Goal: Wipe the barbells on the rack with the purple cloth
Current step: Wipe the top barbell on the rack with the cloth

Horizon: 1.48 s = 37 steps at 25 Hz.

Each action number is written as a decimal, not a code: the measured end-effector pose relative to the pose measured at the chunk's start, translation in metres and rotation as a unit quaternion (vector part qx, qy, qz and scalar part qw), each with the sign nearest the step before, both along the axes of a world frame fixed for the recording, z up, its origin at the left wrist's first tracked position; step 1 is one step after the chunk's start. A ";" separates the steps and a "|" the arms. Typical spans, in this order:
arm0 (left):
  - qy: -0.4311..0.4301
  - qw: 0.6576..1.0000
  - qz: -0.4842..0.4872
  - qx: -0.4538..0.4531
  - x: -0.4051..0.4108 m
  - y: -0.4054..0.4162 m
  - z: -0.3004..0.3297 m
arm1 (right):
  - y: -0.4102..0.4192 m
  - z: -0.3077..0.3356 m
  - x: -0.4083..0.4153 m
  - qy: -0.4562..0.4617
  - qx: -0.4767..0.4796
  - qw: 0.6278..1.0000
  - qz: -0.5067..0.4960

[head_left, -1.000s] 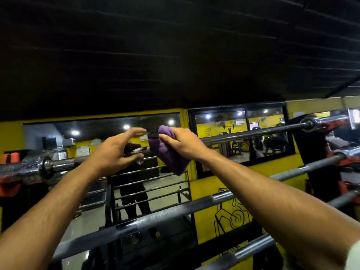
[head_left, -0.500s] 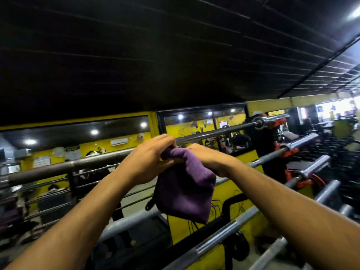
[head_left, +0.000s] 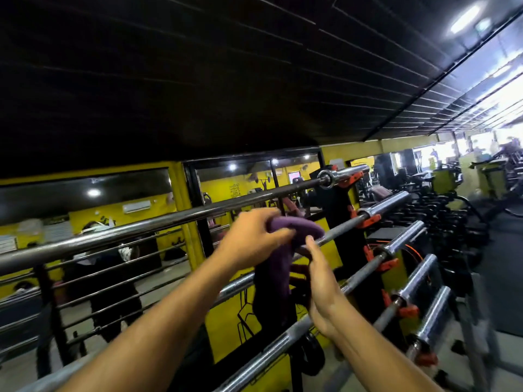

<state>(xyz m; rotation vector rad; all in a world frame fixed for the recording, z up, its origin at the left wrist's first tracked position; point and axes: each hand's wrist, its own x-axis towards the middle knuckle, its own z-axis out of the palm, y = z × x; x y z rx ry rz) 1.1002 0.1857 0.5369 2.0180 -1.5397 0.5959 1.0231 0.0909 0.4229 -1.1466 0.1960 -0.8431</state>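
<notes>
Gripping the purple cloth in our left hand, we drape it over the second barbell. Our right hand, fingers straight, steadies its hanging end for wrapping.

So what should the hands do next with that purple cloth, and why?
Probably fold the purple cloth around the second barbell and slide it along. The left hand grips the cloth's bunched top at that bar while the rest hangs loose below, and the right hand rests open-fingered against it, so it isn't wrapped round the bar yet.

View: our one head camera, above and behind our hands, close.
Facing: forward, past them to the rack.
</notes>
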 end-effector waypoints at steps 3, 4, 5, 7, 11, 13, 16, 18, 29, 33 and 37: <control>-0.023 0.994 -0.037 0.102 -0.022 -0.030 -0.023 | -0.014 0.016 0.007 -0.074 0.239 0.963 0.098; -0.016 0.992 -0.043 0.122 -0.020 -0.033 -0.024 | -0.019 0.018 0.010 -0.103 0.272 0.951 0.101; -0.006 0.987 -0.056 0.149 -0.016 -0.031 -0.022 | -0.022 0.019 0.014 -0.135 0.293 0.942 0.093; -0.022 0.977 -0.074 0.198 -0.004 -0.016 -0.015 | -0.026 0.026 0.024 -0.181 0.318 0.929 0.057; -0.164 0.967 0.011 0.195 0.029 0.043 0.000 | -0.037 0.053 0.067 -0.235 0.313 0.920 0.009; -0.231 0.951 0.088 0.184 0.050 0.092 0.017 | -0.042 0.069 0.095 -0.237 0.303 0.923 -0.010; -0.259 0.926 0.177 0.209 0.088 0.177 0.050 | -0.041 0.106 0.123 -0.210 0.356 0.910 -0.030; -0.246 0.911 0.226 0.243 0.108 0.232 0.061 | -0.037 0.132 0.151 -0.205 0.345 0.914 -0.060; -0.248 0.919 0.204 0.227 0.132 0.306 0.069 | 0.076 0.151 0.205 -0.106 0.258 0.955 -0.102; -0.221 0.944 0.139 0.202 0.136 0.308 0.076 | 0.042 0.156 0.196 -0.142 0.192 0.962 -0.133; -0.174 0.959 0.108 0.195 0.134 0.310 0.081 | 0.012 0.157 0.189 -0.129 0.212 0.947 -0.203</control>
